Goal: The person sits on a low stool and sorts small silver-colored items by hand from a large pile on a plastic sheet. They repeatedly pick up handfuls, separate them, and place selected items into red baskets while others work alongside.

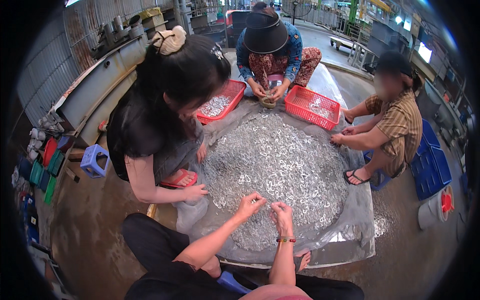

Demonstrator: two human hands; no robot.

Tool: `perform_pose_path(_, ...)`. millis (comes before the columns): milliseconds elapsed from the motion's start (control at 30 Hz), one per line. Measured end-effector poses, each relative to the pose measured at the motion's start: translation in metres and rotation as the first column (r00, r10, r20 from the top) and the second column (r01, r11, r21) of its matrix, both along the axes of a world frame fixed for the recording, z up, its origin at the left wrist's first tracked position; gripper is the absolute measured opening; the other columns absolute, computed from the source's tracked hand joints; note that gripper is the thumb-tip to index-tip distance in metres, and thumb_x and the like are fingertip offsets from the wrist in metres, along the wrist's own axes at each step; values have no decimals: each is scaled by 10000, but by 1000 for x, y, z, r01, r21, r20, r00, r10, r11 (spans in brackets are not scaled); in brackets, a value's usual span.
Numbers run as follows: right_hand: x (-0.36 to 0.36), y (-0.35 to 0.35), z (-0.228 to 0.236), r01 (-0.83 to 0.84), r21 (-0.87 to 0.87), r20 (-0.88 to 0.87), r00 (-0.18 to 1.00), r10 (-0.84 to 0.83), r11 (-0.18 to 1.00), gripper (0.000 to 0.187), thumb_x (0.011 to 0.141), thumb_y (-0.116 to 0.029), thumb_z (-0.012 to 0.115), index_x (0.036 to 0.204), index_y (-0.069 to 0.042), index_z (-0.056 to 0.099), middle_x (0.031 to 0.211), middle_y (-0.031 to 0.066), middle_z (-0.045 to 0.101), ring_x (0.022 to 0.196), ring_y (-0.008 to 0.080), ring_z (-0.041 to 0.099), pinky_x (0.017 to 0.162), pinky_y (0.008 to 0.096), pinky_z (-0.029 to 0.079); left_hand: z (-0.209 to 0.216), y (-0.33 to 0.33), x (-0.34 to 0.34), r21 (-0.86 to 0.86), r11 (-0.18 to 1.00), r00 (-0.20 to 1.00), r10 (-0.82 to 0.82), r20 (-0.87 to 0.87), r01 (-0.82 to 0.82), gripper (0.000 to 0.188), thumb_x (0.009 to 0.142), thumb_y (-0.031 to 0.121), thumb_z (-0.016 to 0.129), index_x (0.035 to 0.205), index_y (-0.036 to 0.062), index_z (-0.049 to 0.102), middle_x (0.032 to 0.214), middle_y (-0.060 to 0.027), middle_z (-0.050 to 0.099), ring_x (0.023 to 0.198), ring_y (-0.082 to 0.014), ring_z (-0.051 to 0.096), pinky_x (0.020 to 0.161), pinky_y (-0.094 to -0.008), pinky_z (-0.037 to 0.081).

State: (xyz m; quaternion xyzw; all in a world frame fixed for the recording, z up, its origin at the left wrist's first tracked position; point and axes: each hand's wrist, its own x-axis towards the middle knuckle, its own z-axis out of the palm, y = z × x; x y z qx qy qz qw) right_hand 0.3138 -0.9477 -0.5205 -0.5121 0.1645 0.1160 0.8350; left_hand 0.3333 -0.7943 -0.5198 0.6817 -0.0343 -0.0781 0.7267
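Observation:
A wide heap of small silvery metal pieces (280, 165), many of them shaped like loops or hooks, lies on a grey plastic sheet (192, 212) in front of me. Over the near side of the heap, my left hand (250, 206) is closed in a pinch, with thumb and fingertips together. Close to its right, my right hand (282, 217) is also pinched, a beaded bracelet (286, 240) on its wrist. A narrow gap separates the two hands. Whatever the fingertips hold is too small to name.
Three people sit around the heap: left, far side and right. Two red baskets (235, 100) (320, 121) holding metal pieces stand at its far edge. The far person handles a small round container (268, 103). Blue stool (95, 161) left; blue crates (432, 165) and grey bucket (432, 212) right.

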Motion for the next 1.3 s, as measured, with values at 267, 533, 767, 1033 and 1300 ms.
perform_pose_path(267, 1, -4, -17, 163, 379, -93, 986, -137, 911, 110, 809, -124, 585, 838, -43, 515, 674, 31, 502, 523, 132, 470, 354, 165, 277, 10, -17, 3, 183, 978, 884, 2, 468, -99, 72, 792, 89, 608, 791, 19, 590, 662, -37, 532, 579, -133, 521, 512, -266, 409)
perform_pose_path(533, 4, 8, -6, 263, 478, -98, 964, -247, 838, 98, 844, -103, 547, 911, -36, 521, 779, 22, 536, 660, 95, 492, 502, 166, 358, 56, -15, 15, 394, 918, 832, -247, 496, 37, 114, 767, 105, 612, 812, 0, 613, 756, -95, 561, 715, -226, 567, 621, -319, 449)
perform_pose_path(767, 9, 20, -33, 320, 595, -208, 947, -243, 738, 144, 848, -72, 499, 984, -49, 543, 961, 60, 570, 902, 149, 540, 807, 311, 460, 56, -2, 24, 205, 951, 935, -274, 225, 229, 222, 747, 225, 620, 819, 15, 620, 779, -73, 615, 775, -137, 573, 704, -297, 455)
perform_pose_path(1033, 5, 27, -43, 279, 716, -173, 959, -225, 640, 257, 871, -214, 443, 1042, -31, 506, 1052, 120, 529, 992, 234, 514, 905, 400, 413, 49, -22, 17, 769, 538, 694, -698, 175, 347, 215, 694, 91, 598, 898, 23, 592, 937, -117, 550, 901, -284, 524, 787, -364, 439)
perform_pose_path(1300, 24, 13, -77, 513, 691, -457, 856, -242, 509, 234, 865, -172, 415, 1052, -45, 479, 1014, 131, 534, 973, 267, 517, 875, 443, 418, 50, -11, 44, 386, 901, 852, -354, 385, 200, 163, 772, 74, 533, 902, 22, 616, 933, -111, 576, 886, -258, 558, 771, -338, 452)
